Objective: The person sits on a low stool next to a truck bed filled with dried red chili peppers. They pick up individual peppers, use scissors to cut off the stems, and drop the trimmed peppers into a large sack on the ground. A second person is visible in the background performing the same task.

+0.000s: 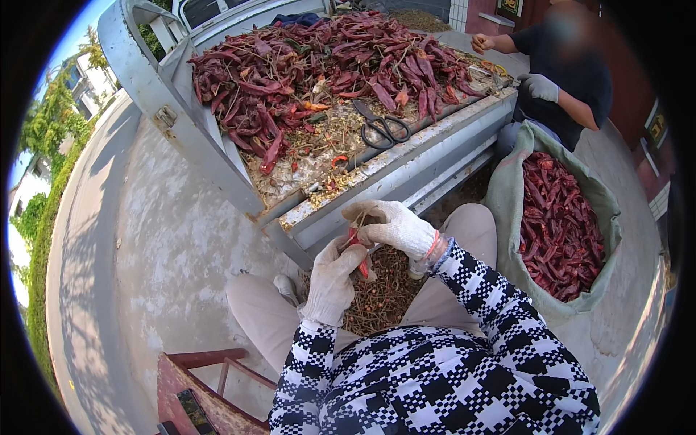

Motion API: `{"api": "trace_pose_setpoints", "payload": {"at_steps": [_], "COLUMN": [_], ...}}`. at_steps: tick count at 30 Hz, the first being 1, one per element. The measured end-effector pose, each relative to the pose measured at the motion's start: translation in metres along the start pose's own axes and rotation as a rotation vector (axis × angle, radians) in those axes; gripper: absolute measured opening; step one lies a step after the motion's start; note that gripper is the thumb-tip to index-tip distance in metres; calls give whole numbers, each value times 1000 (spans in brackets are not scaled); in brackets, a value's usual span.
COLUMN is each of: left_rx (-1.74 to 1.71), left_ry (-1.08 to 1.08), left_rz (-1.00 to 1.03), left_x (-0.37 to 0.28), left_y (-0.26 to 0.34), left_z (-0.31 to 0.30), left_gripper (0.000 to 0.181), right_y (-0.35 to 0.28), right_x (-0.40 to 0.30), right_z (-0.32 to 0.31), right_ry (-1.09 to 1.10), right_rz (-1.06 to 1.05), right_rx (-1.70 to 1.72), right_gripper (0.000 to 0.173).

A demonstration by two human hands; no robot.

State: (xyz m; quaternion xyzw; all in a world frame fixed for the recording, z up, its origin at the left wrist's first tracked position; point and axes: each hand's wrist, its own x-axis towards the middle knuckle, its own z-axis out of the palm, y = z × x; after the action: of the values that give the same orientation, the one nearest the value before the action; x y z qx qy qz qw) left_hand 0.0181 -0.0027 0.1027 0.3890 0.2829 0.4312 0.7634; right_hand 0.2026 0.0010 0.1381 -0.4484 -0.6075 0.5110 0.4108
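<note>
A dried red chili pepper (363, 267) is held in front of my lap between my two gloved hands. The fingers and thumb of my left hand (333, 280) grip its body and hide much of it. At its upper end, my right hand (396, 227) pinches the pepper near a thin pale stem. Both knitted gloves are off-white with soiled fingertips. Beyond my hands, a large heap of dried red chilies (337, 60) with stems covers the truck bed (283, 182). Black-handled scissors (385, 132) lie on the bed near its rear edge.
To my right stands an open green woven sack (503, 217) filled with red chilies. A pile of stems (375, 310) lies between my legs. Behind the sack, another person (565, 70) sits beside the truck, one hand gloved. A worn red wooden stool or chair (185, 386) is at lower left.
</note>
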Motion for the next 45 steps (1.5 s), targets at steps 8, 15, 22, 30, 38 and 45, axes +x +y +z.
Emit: {"api": "trace_pose_setpoints", "payload": {"at_steps": [8,15,22,30,38,45], "left_rx": [-50,-78,159,136,147,-37], "left_ry": [-155,-101,-22,29,-19,13], "left_rz": [-58,-52,-65,-16,55,23], "left_x": [-3,-6,-3,-4,0,-4], "left_y": [4,-3,-4,-10,-9,-12], "left_z": [-1,11,4,3,-3,-24], "left_gripper": [38,23,18,19,12,14], "right_y": [7,0,5,0,12,-69], "right_x": [-3,-7,-15,-9,11,85], "right_z": [1,14,23,25,-20,-25], "right_ry": [82,196,245,198,85,-280], "right_rz": [-218,-526,-156,232,147,-179], "right_rx": [-193,-772,-391,262,-462,-1281], "right_gripper": [25,15,26,27,29,40]}}
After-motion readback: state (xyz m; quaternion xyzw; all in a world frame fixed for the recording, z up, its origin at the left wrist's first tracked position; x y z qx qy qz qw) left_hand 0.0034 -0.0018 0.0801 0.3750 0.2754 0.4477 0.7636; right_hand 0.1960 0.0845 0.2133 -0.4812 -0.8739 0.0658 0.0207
